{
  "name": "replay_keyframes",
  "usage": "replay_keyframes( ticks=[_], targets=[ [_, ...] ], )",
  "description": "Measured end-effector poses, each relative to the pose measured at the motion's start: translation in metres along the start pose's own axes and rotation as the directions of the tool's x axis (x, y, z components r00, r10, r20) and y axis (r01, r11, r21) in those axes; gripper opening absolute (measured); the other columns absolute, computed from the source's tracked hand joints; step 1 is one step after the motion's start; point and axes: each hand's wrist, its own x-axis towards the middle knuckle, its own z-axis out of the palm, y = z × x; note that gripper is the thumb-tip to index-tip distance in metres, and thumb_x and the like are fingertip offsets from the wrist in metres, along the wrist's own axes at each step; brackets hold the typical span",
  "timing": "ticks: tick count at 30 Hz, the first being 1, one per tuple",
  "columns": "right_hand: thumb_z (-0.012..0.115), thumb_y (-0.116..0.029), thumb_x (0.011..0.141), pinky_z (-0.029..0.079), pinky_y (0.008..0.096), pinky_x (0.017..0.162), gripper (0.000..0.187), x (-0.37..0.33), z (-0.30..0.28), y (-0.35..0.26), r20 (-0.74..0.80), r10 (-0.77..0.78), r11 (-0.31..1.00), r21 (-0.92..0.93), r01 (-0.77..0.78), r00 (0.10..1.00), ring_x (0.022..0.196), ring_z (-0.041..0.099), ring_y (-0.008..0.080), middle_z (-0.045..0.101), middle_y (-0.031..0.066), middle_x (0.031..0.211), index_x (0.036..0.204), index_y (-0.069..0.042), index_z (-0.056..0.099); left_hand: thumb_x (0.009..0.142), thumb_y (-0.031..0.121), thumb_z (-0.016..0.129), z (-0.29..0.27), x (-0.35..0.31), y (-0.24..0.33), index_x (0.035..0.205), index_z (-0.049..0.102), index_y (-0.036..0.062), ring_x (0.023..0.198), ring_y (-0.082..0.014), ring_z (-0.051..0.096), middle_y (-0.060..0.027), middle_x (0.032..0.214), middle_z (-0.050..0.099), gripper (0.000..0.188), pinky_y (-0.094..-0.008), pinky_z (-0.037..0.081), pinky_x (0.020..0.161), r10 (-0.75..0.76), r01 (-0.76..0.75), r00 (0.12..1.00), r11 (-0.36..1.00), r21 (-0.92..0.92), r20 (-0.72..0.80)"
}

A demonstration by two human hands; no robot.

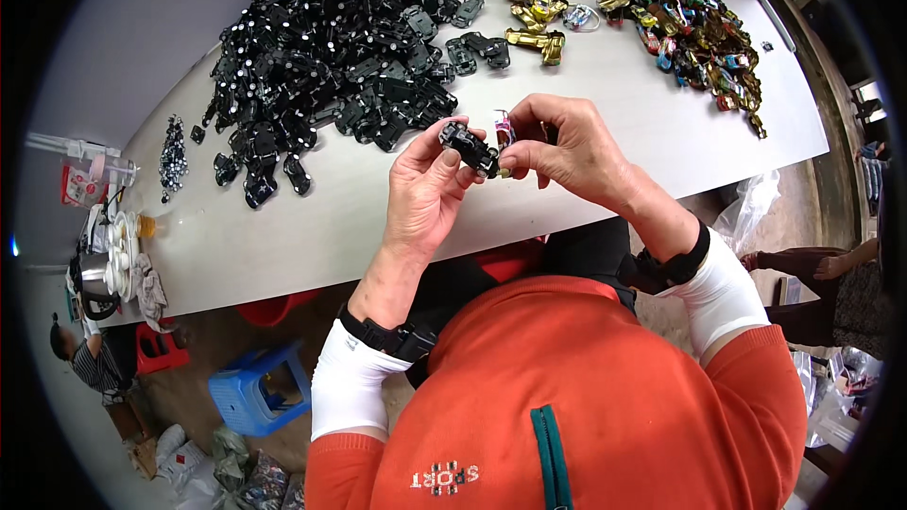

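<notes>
In front of my chest, over the table's near edge, my left hand (420,191) pinches a black toy car chassis (465,145) between thumb and fingers. Close beside it, my right hand (578,153) grips a small colourful toy car body shell (504,128) by its end, thumb against the fingertips. The shell stands on end next to the chassis; I cannot tell whether the two touch. A large heap of black chassis (331,47) lies beyond my left hand. Beyond my right hand are several loose gold shells (537,42) and a heap of multicoloured shells (675,24).
A small pile of tiny silvery parts (174,162) lies on the white table (350,227) at left. A metal kettle (96,276) stands by the table's left end. Below are a blue stool (231,399) and a red stool (161,348). Other people are at both sides.
</notes>
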Motion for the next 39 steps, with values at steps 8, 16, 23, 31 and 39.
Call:
replay_keyframes(
  ticks=[8, 16, 23, 31, 39],
  targets=[
    [0.071, -0.005, 0.072, 0.045, 0.024, 0.044, 0.021, -0.003, 0.002, 0.002, -0.026, -0.101, 0.979, -0.178, 0.095, 0.995, 0.055, 0.057, 0.0096, 0.058, 0.007, 0.064, 0.085, 0.003, 0.056, 0.08, 0.0, 0.061, 0.009, -0.005, 0.002, 0.114, 0.054, 0.0009, 0.085, -0.0145, 0.059, -0.0088, 0.101, 0.06, 0.035, -0.0269, 0.053, 0.069, 0.044, -0.048, 0.998, 0.99, 0.133, 0.033],
    [0.075, -0.007, 0.063, 0.048, 0.0321, 0.057, 0.038, -0.002, 0.009, -0.008, 0.03, -0.4, 0.837, -0.397, 0.378, 0.916, 0.066, 0.059, 0.0236, 0.057, 0.0116, 0.072, 0.094, -0.003, 0.053, 0.072, -0.006, 0.067, 0.018, -0.008, 0.01, 0.109, 0.058, -0.0013, 0.089, -0.0112, 0.057, -0.0045, 0.098, 0.059, 0.038, -0.0237, 0.051, 0.076, 0.128, -0.133, 0.991, 0.95, 0.284, 0.034],
    [0.07, -0.004, 0.068, 0.048, 0.0363, 0.058, 0.027, -0.002, 0.011, -0.021, 0.152, -0.367, 0.811, -0.431, 0.395, 0.918, 0.07, 0.059, 0.0294, 0.056, 0.0123, 0.075, 0.082, -0.002, 0.047, 0.072, -0.006, 0.067, 0.022, -0.011, 0.009, 0.107, 0.059, -0.0022, 0.088, -0.0119, 0.057, -0.0053, 0.096, 0.059, 0.035, -0.0239, 0.051, 0.076, 0.219, -0.224, 0.974, 0.913, 0.341, 0.055],
    [0.07, -0.002, 0.069, 0.047, 0.032, 0.052, 0.035, -0.001, 0.006, -0.026, 0.154, -0.27, 0.904, -0.301, 0.305, 0.951, 0.062, 0.06, 0.0255, 0.058, 0.0133, 0.069, 0.09, 0.0, 0.041, 0.076, -0.003, 0.065, 0.033, -0.004, 0.02, 0.112, 0.055, -0.0005, 0.073, -0.0131, 0.06, -0.0083, 0.091, 0.06, 0.037, -0.0256, 0.055, 0.061, 0.07, -0.098, 0.99, 0.965, 0.243, 0.119],
    [0.061, -0.019, 0.083, 0.047, 0.0277, 0.06, 0.024, 0.014, 0.002, 0.002, 0.159, -0.201, 0.951, -0.204, 0.232, 0.967, 0.066, 0.055, 0.0129, 0.059, 0.0108, 0.073, 0.089, 0.002, 0.052, 0.083, 0.012, 0.063, 0.004, -0.005, 0.017, 0.09, 0.053, 0.0018, 0.055, -0.0144, 0.057, -0.0095, 0.078, 0.061, 0.015, -0.0222, 0.045, 0.039, -0.02, 0.027, 0.998, 0.992, 0.122, -0.052]
  ],
)
